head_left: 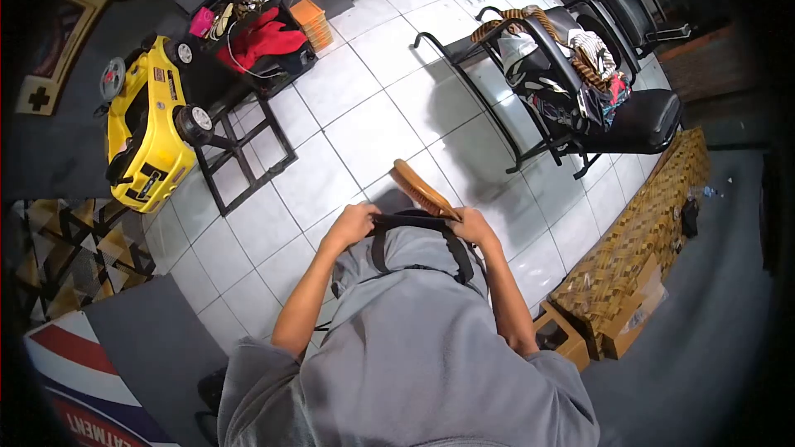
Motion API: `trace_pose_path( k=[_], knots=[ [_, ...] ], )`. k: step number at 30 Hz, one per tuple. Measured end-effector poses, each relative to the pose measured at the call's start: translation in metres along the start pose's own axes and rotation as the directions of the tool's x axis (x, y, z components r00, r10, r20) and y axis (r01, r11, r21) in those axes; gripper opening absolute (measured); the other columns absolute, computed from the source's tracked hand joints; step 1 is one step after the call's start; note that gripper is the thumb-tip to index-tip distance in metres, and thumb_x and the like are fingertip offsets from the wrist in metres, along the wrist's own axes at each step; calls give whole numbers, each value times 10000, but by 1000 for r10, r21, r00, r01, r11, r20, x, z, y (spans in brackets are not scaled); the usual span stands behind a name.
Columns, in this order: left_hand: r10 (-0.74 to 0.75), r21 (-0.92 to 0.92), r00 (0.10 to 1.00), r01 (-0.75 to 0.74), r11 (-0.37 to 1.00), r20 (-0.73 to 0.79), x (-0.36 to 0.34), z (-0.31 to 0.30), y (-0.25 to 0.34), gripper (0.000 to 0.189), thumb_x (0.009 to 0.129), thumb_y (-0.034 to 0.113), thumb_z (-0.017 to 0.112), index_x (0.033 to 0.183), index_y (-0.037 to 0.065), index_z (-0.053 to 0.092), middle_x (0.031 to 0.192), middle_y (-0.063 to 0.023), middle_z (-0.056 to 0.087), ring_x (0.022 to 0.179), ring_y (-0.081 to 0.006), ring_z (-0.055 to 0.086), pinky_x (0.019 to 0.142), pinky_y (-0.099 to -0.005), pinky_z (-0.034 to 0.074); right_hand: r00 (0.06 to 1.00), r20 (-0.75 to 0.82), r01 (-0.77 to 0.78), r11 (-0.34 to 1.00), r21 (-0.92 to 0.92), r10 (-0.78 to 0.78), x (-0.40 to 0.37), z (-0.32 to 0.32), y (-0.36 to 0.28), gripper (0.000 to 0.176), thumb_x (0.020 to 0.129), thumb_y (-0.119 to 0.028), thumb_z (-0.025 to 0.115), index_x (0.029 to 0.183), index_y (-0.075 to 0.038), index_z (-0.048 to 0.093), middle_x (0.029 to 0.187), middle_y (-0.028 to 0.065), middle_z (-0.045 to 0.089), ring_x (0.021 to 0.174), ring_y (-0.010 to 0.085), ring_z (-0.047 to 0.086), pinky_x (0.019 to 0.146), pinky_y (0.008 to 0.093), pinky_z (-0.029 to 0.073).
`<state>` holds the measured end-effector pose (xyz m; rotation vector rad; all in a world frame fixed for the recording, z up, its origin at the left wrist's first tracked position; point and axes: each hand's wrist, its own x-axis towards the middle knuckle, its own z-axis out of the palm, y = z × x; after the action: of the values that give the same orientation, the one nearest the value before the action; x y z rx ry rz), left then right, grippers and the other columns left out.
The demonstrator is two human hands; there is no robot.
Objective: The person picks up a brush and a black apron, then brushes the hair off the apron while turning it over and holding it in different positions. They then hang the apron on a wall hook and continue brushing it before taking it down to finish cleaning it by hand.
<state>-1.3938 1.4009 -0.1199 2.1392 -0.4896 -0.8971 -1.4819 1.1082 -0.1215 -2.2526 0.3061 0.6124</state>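
Note:
My left hand [356, 222] is closed on one end of a black band [411, 222] held in front of my body. At the band's other end, my right hand [474, 227] is closed around a wooden-backed brush [424, 188] and appears to grip the band too. The brush slants up and to the left, its bristles facing the band. Grey fabric [414, 243] with black straps lies just below, near my grey shirt [397, 348]. What the fabric belongs to is hard to make out.
A yellow toy car [153, 128] and a black metal frame [248, 153] are to the left. Behind them stands an open case [302, 56] holding red cloth. Black chairs [642, 120] with clothes [571, 66] stand at right, near a long woven bamboo piece [633, 236].

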Motion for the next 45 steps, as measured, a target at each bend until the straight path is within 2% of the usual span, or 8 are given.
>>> trace_pose_path(
  k=[6,14,18,22,26,33,40,45],
  knots=[
    [372,150,692,-361,920,-619,15,-52,80,336,758,-125,388,997,-19,600,991,-173,638,942,-298,627,830,-341,485,817,-498,299,952,-62,-289,-7,-48,-67,288,713,-70,592,989,5,630,892,220,585,793,365,567,696,403,458],
    [647,473,177,-547,691,-741,-53,-85,200,549,609,-224,424,1092,-42,611,1163,-239,574,1062,-345,585,928,-379,467,383,-848,472,867,-162,-367,-70,-112,-146,464,757,25,459,1209,-16,555,907,106,480,813,219,489,749,284,400],
    [398,152,696,-389,909,-598,-34,-50,154,558,617,-185,467,1118,8,618,1195,-211,562,1116,-338,544,953,-353,447,545,-692,462,858,-223,-474,-23,-66,-87,524,653,35,568,1171,-35,606,803,167,470,746,293,506,626,348,414],
    [46,198,999,-41,979,-20,-13,2,0,435,674,-64,516,1074,44,647,1092,-193,615,1026,-370,574,920,-379,452,994,-3,-109,978,-179,110,12,27,12,326,702,-145,601,993,-1,636,892,289,615,864,405,605,782,473,482],
    [-80,271,996,70,960,28,-21,-1,11,312,707,-20,555,983,64,672,932,-200,641,863,-371,613,785,-408,492,981,125,-133,981,-142,151,10,37,20,292,712,-192,622,961,-46,664,849,222,649,877,380,623,813,435,487],
    [197,223,850,-97,970,-489,1,-34,46,172,749,-42,495,843,0,633,812,-228,611,794,-402,597,722,-454,485,947,-309,113,992,62,-88,2,-18,-58,211,731,-104,598,919,-18,634,781,251,597,772,405,574,697,444,444],
    [403,212,493,-398,893,-771,-34,-119,205,304,715,-119,496,974,-19,619,967,-159,607,879,-304,616,794,-334,487,628,-761,473,857,204,-166,-18,-108,-141,267,672,59,515,935,48,561,832,124,494,672,221,493,596,294,399],
    [516,363,267,-458,811,-814,-40,-88,194,491,639,-179,545,1102,-18,584,1036,-148,596,950,-319,589,862,-371,468,203,-866,618,745,-249,-458,-29,-108,-153,379,704,17,557,1079,-24,590,898,113,525,725,228,492,656,310,425]
  ],
)
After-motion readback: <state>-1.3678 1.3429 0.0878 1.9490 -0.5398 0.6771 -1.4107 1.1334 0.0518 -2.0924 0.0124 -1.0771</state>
